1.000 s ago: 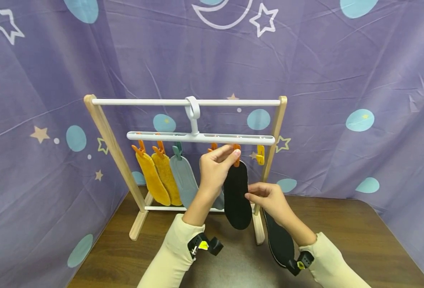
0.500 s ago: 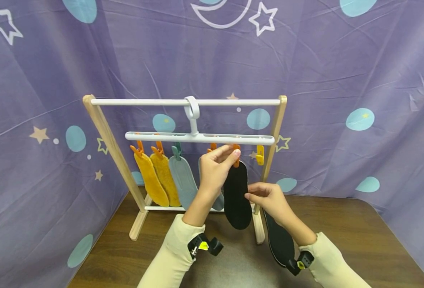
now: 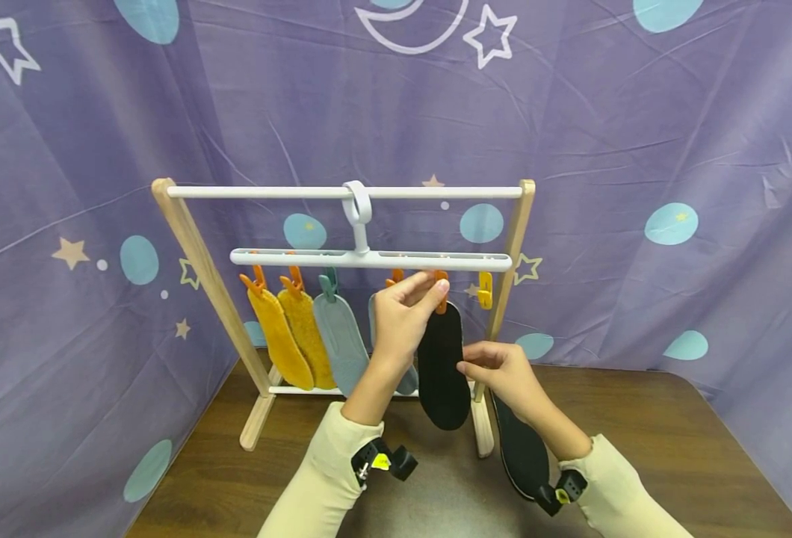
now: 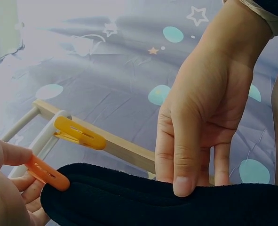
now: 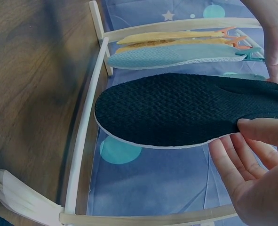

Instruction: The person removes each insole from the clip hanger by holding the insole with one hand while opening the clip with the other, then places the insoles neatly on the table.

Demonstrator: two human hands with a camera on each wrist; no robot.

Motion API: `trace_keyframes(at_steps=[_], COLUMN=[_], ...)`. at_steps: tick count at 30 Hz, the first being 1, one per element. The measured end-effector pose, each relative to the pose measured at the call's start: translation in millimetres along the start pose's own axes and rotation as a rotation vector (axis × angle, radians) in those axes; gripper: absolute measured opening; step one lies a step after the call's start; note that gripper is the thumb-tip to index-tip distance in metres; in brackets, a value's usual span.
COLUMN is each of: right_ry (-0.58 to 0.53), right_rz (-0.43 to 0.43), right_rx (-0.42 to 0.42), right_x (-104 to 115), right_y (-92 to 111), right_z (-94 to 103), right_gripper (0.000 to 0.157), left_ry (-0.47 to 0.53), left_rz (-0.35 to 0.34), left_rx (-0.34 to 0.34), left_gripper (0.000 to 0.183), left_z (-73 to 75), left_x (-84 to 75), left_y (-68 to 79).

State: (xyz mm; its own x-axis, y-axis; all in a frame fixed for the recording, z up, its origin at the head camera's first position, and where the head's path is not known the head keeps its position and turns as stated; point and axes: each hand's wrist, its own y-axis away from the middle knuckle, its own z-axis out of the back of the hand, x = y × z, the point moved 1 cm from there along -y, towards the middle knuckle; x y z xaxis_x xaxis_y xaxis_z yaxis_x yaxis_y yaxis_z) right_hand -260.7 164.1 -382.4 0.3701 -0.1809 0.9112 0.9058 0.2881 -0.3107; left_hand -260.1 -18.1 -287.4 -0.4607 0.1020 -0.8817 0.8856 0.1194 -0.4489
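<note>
My left hand (image 3: 399, 317) pinches an orange clothespin (image 4: 47, 173) on the white hanger bar (image 3: 369, 258). The clothespin sits at the top end of a black insole (image 3: 444, 366), which hangs below it. My right hand (image 3: 503, 373) holds the insole's right edge between thumb and fingers. In the right wrist view the insole's pale rim shows along its lower side. Left along the bar hang two yellow insoles (image 3: 280, 340) from orange clothespins and a grey-blue insole (image 3: 341, 340) from a green clothespin (image 3: 329, 284). Another grey-blue one is mostly hidden behind my left hand.
A yellow clothespin (image 3: 485, 290) hangs with nothing in it at the bar's right end. The hanger hooks over the top rail (image 3: 261, 192) of a wooden rack. A second black insole (image 3: 524, 452) lies on the brown table (image 3: 638, 433), partly under my right forearm.
The hanger's left side and the insoles on it have shifted slightly left and down. Both hands keep their hold on the clothespin and the black insole.
</note>
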Motion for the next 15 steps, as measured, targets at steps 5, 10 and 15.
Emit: trace_keyframes(at_steps=[5, 10, 15], right_ry=[-0.009, -0.007, -0.01], right_rz=[-0.01, -0.001, -0.01], right_rx=[0.004, 0.018, 0.024], right_x=[0.5, 1.2, 1.1], right_y=[-0.4, -0.2, -0.4], right_z=[0.8, 1.4, 1.7], right_gripper=[0.019, 0.019, 0.02], left_ry=[0.003, 0.017, 0.031], left_rz=[0.002, 0.024, 0.054], left_rx=[0.006, 0.004, 0.009], left_gripper=[0.029, 0.028, 0.027], left_z=[-0.1, 0.3, 1.3], left_x=[1.0, -0.4, -2.9], left_y=[-0.9, -1.0, -0.7])
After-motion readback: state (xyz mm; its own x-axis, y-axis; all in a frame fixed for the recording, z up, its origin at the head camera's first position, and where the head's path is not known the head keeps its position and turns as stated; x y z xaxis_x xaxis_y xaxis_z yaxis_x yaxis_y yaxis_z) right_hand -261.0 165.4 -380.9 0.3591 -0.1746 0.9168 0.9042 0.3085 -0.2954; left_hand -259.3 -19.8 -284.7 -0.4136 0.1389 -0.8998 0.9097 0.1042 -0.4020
